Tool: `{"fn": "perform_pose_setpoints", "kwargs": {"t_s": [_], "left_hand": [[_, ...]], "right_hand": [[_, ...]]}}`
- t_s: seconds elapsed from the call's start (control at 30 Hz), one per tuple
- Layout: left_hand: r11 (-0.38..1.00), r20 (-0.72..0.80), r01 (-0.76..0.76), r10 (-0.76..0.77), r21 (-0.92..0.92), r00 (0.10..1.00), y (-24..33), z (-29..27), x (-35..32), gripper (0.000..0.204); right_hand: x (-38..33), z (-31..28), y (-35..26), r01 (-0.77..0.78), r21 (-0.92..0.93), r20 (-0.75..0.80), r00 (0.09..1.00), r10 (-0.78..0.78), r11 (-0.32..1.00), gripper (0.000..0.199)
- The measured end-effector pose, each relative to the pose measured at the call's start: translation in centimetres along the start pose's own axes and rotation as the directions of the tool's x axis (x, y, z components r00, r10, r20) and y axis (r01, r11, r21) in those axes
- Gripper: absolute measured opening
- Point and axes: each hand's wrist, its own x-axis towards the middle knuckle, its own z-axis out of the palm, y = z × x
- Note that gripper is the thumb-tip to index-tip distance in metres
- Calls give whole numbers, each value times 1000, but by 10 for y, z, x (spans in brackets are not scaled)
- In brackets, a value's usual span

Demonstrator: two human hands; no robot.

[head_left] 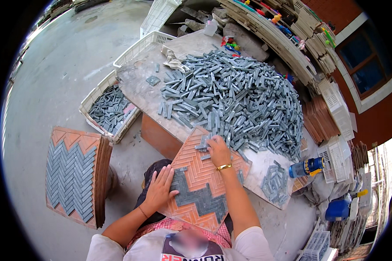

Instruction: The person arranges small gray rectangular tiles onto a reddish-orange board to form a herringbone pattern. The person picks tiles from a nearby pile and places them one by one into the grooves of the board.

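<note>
Herringbone-grooved orange board [201, 172] sits over the lap, top end against the counter [137, 82], presumably for support. Head view: left hand [162, 187] open, fingers spread on its left edge, likely steadying it; right hand [219, 152] curled, fingertips at grey tile strips [202, 147] near the top, can't tell if pinching one. Strip pile [239, 100] just beyond, probably for short reach.

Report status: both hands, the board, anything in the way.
Left hand flat on board, left side. Right hand at grey tiles, far end. Board partly tiled. Tile pile close beyond.
</note>
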Motion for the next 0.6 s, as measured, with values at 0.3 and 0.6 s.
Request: {"fn": "perform_pose_setpoints", "kwargs": {"t_s": [0.3, 0.6], "left_hand": [[997, 22, 4, -2, -73, 1000, -2, -4, -3, 84], [1000, 3, 4, -4, -27, 1000, -2, 1, -2, 86]], "right_hand": [[-15, 8, -33, -405, 533, 473, 870, 135, 743, 13], [-17, 22, -45, -120, 364, 298, 955, 7, 924, 8]]}}
